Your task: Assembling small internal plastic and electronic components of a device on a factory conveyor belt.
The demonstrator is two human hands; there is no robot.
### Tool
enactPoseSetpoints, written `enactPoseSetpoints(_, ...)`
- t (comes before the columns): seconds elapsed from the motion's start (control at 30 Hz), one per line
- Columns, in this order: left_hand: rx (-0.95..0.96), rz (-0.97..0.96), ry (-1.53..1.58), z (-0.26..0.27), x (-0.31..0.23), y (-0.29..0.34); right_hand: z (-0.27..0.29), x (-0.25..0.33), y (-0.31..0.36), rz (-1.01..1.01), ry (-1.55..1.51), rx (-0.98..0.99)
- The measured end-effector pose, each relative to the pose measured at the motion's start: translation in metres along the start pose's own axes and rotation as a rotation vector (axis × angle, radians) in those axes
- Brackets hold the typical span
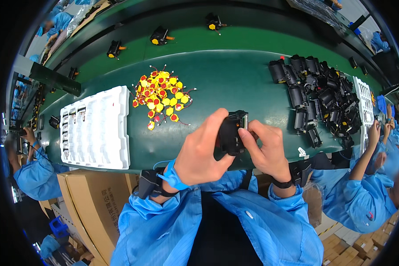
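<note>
Close in front of me, over the near edge of the green table, I hold a black plastic housing [229,134]. My left hand [200,150] wraps round its left side, thumb at the bottom and fingers at the top. On the housing's right side, the thumb and fingers of my right hand [269,148] pinch its edge by a narrow silvery strip [245,120]. Whether that strip is a separate part I cannot tell. Beyond my left hand lies a loose pile of small yellow and red discs with thin wires [162,95].
A white moulded tray [97,128] with a few metallic parts in its cells lies left. Many similar black housings [326,97] are heaped right, beside another white tray [365,99]. Black units with yellow discs [159,36] sit on the green strip behind. Co-workers sit on both sides.
</note>
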State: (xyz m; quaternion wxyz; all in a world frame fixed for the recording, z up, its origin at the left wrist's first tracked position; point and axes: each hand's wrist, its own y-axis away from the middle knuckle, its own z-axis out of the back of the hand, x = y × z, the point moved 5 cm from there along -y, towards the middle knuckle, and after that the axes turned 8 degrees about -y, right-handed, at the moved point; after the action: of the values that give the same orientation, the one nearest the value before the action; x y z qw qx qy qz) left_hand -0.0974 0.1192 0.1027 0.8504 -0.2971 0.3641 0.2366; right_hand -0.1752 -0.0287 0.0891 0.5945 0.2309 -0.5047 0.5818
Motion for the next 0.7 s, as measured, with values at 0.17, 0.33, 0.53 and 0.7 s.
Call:
enactPoseSetpoints(0.17,0.189,0.220,0.407,-0.002,0.019,-0.004,-0.004,0.004,0.005,0.041,-0.017,-0.047)
enactPoseSetpoints(0.33,0.093,0.166,0.318,-0.003,0.015,-0.005,-0.009,0.015,0.008,0.065,-0.022,-0.035)
enactPoseSetpoints(0.53,0.006,0.134,0.207,-0.001,0.014,-0.003,-0.016,0.020,0.013,0.108,0.052,-0.062)
enactPoseSetpoints(0.7,-0.014,0.101,0.137,-0.003,0.011,0.001,-0.017,0.018,0.015,0.168,0.146,-0.085)
